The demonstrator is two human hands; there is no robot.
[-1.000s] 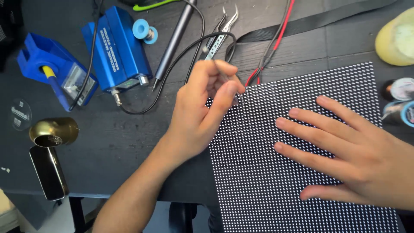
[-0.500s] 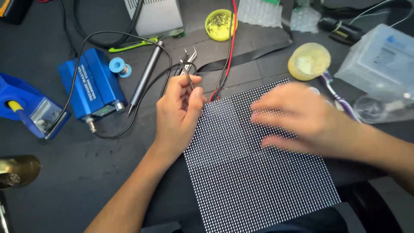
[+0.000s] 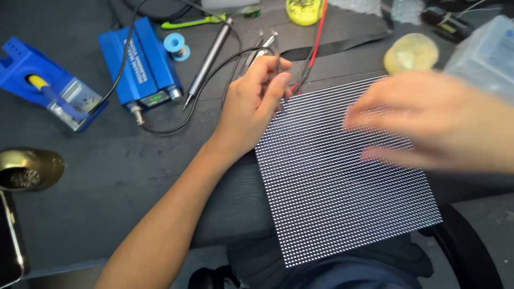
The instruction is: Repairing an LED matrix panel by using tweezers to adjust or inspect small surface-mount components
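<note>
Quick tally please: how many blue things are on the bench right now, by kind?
Blue box-shaped soldering station: 1
Blue plastic iron stand: 1
Light blue solder spool: 1
Total: 3

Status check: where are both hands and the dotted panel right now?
Left hand pinching tweezers at the dotted panel top-left corner. Right hand blurred over the panel's right side, grip unclear. Red wire beside the tweezers.
</note>
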